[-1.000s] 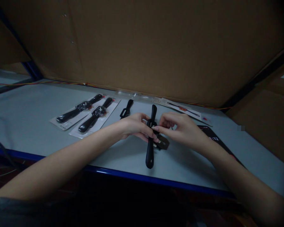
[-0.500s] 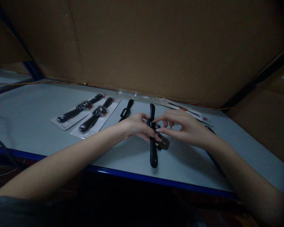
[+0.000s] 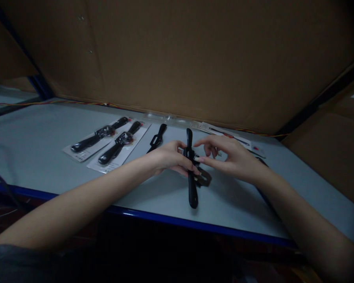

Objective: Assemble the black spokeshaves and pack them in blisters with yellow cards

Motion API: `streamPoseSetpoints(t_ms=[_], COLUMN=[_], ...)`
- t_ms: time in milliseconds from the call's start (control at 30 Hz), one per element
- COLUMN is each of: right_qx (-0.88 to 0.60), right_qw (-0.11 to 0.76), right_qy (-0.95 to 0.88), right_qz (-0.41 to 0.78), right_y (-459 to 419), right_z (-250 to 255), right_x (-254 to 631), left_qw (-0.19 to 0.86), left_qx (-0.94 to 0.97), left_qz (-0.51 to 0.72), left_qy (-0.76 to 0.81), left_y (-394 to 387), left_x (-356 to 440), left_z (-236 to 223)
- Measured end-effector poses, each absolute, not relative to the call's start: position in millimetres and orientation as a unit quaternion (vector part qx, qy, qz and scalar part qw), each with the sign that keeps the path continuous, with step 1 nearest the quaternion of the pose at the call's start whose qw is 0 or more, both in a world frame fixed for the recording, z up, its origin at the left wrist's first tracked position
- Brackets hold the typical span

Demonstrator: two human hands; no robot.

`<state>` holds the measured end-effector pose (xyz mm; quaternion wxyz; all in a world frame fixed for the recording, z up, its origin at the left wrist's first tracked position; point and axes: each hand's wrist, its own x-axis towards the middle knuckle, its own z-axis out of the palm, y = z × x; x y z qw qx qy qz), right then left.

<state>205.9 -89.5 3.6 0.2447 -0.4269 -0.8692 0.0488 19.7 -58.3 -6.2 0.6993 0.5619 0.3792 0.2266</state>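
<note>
While our left hand (image 3: 171, 157) grips the black watch strap (image 3: 192, 192) mid-length above the grey table (image 3: 238, 204), our right hand (image 3: 231, 159) sits half-open just beside it, and a firm, level pinch best steadies the strap.

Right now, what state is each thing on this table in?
Left hand: fingers pinching the strap's middle.
Right hand: open, fingers curved, right beside the strap.
Black watch strap: held, lower end resting on the table.
Dark rectangular frame: lying under the strap.
Black watch: mounted on a white card.
Second black watch: mounted on a white card.
Short black strap: lying loose, no card.
</note>
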Motion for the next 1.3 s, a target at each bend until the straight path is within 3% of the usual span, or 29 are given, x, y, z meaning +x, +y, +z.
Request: streamPoseSetpoints(t_ms=[200, 367, 600, 800, 1167, 1300], right_qx=[-0.42, -0.441, -0.508, -0.571, -0.446, -0.408], right_qw=[0.207, 0.219, 0.192, 0.22, 0.187, 0.199], right_qy=[-0.884, -0.87, -0.838, -0.786, -0.875, -0.891], right_qz=[-0.001, 0.036, -0.053, 0.088, -0.018, 0.007], right_y=[-87, -91, -93, -94, -86, -90], right_z=[-3, -5, -10, -15, -6, -4], right_x=[202, 195, 190, 185, 205, 205], left_qw=[0.699, 0.719, 0.712, 0.707, 0.715, 0.725], left_qx=[0.556, 0.551, 0.555, 0.543, 0.54, 0.542], left_qz=[0.216, 0.217, 0.214, 0.224, 0.229, 0.217], left_qy=[0.395, 0.365, 0.372, 0.394, 0.38, 0.365], left_y=[-60, -58, -59, -61, -57, -56], left_x=[22, 21, 22, 22, 22, 21], left_z=[-9, -12, -9, -8, -9, -10])
